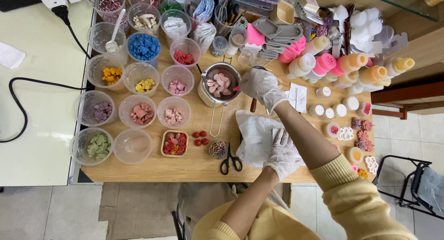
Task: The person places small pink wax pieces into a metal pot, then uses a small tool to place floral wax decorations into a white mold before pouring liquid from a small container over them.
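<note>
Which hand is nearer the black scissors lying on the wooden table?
Left. The left hand rests on white paper just right of the scissors; the right hand is farther up, beside the metal pot.

Open wood is left just below the metal pitcher (pixel 221 87); its left is blocked by plastic cups (pixel 138 83), its right crowded by squeeze bottles (pixel 351 64).

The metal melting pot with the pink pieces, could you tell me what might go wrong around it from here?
The metal melting pot sits perched in a white container; stirring with the right hand might tip it. Its long wire handle juts toward the person, so a sleeve could snag it. The left hand rests on loose white paper, which may slide toward the scissors.
</note>
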